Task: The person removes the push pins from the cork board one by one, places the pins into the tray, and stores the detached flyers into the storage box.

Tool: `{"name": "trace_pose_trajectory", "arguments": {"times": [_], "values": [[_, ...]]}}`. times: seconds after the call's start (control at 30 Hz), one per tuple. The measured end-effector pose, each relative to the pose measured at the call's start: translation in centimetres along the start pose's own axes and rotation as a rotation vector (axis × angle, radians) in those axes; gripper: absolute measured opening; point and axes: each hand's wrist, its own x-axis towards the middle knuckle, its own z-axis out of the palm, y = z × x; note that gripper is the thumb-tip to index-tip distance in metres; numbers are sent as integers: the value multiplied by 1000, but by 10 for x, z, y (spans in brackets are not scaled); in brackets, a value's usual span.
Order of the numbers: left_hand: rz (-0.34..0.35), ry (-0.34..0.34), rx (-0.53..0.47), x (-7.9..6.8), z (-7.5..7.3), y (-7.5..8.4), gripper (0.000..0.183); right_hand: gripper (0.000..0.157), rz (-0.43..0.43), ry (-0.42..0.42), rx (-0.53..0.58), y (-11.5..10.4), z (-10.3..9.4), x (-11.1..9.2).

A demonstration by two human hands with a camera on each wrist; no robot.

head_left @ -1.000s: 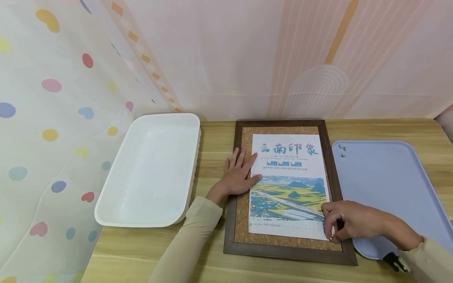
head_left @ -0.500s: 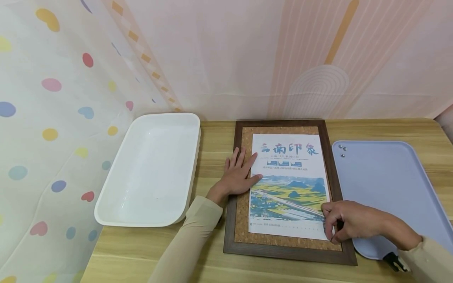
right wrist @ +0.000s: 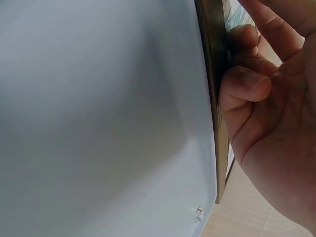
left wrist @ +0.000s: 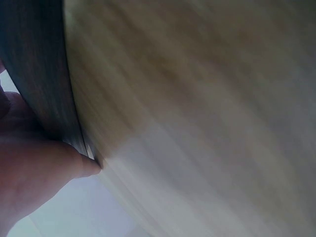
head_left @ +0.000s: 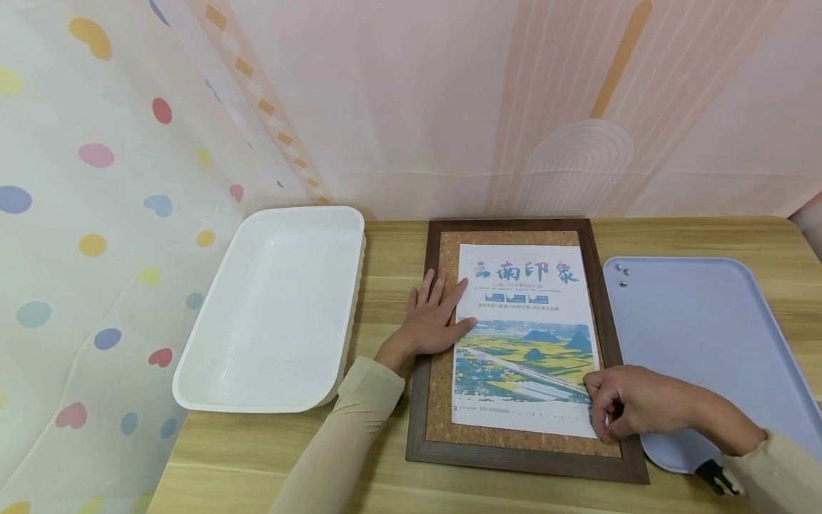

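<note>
A printed poster [head_left: 523, 293] with a landscape picture lies on a cork board [head_left: 439, 392] in a dark wooden frame [head_left: 526, 464]. My left hand [head_left: 430, 321] rests with fingers spread across the board's left side, thumb and index finger reaching the poster's left edge. At the poster's lower right corner, my right hand [head_left: 648, 400] has thumb and fingertips together, pressing a tiny thumbtack that the fingers now hide. The right wrist view shows those curled fingers [right wrist: 247, 84] over the frame's edge. Several silver thumbtacks [head_left: 623, 284] lie in the light blue tray [head_left: 700, 321].
The blue tray stands right beside the board, under my right forearm. On the left, a deep white plastic basin [head_left: 276, 314] sits on the wooden table [head_left: 225, 457]. A patterned cloth [head_left: 411, 107] hangs directly behind the table.
Both hands keep their places. A small shiny bit seen between the right fingertips one second ago is now covered by the fingers.
</note>
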Motion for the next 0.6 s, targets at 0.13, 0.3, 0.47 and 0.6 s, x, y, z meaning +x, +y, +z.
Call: {"name": "trace_pose_trajectory", "arguments": {"times": [0.13,0.3,0.47,0.6], "values": [[0,1,3,0,1,0,74,17,-10,2,-3,2,0,0],[-1,3,4,1,1,-1,74,20,-11,3,-11,2,0,0],[1,1,-2,1,0,0,74,19,-1,0,-9,1,0,0],[3,0,-6,0,0,1,74,18,1,-3,-8,1,0,0]]}}
